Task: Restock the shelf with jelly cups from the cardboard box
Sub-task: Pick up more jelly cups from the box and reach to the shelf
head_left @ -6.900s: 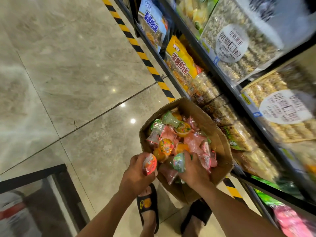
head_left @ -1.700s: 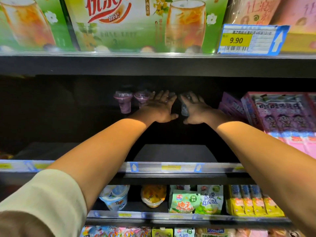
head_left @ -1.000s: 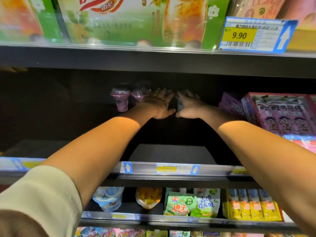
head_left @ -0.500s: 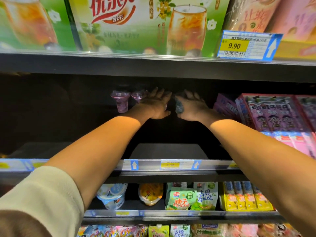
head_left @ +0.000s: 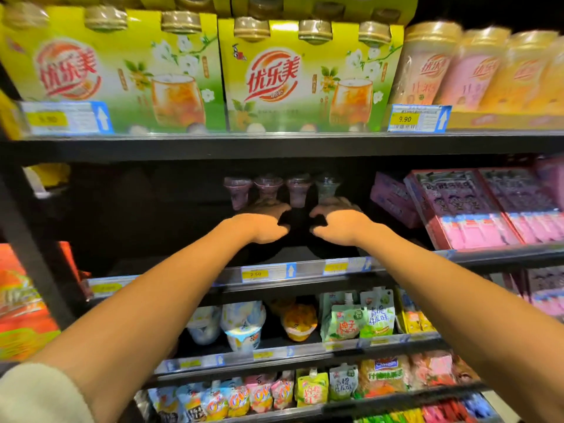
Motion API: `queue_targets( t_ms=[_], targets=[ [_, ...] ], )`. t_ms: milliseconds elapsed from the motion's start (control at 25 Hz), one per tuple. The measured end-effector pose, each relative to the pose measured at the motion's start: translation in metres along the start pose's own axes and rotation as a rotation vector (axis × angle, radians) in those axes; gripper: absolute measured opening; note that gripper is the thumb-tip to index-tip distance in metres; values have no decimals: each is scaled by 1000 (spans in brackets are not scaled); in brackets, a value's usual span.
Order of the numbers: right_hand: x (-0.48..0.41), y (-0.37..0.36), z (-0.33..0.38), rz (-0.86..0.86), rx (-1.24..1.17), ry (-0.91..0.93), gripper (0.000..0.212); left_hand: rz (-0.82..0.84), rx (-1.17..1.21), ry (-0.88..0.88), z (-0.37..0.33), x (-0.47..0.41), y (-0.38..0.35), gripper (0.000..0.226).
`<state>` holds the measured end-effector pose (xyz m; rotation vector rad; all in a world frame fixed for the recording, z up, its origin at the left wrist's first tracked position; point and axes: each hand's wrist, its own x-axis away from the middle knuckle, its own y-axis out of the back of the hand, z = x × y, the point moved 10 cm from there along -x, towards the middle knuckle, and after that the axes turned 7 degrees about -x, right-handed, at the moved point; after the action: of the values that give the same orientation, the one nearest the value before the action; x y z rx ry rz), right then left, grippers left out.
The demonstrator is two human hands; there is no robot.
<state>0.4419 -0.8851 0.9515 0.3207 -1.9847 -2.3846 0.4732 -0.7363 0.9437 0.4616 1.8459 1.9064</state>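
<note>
Reaching into shelf (head_left: 308, 271): left hand (head_left: 262, 222), right hand (head_left: 339, 221) palm-down by jelly cups (head_left: 296, 190)

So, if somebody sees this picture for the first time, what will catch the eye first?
The left hand and right hand reach deep into the dark middle shelf, right at a row of four jelly cups at its back. Above, bright yellow-green drink boxes fill the upper shelf; pink packs lie to the right.
</note>
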Motion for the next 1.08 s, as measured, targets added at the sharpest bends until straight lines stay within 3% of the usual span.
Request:
queue_targets(
  t_ms=[80, 360, 640, 760, 1000, 1080],
  targets=[
    [22, 1, 19, -12, -77, 28, 48, 45, 59, 59, 11, 30, 1, 58],
    [90, 2, 93, -176, -142, 242, 39, -260, -35, 228, 23, 154, 18, 50],
    [174, -57, 164, -216, -315, 503, 39, -455, -9, 279, 8, 302, -35, 43],
    [206, -114, 197, -125, -315, 529, 41, -389, 23, 363, 7, 369, -89, 42],
    [266, -258, 279, 228, -282, 553, 51, 1, 124, 647, 30, 531, -250, 46],
    [282, -306, 309, 352, -292, 555, 44, 102, 185, 744, 44, 587, -294, 47]
  ],
)
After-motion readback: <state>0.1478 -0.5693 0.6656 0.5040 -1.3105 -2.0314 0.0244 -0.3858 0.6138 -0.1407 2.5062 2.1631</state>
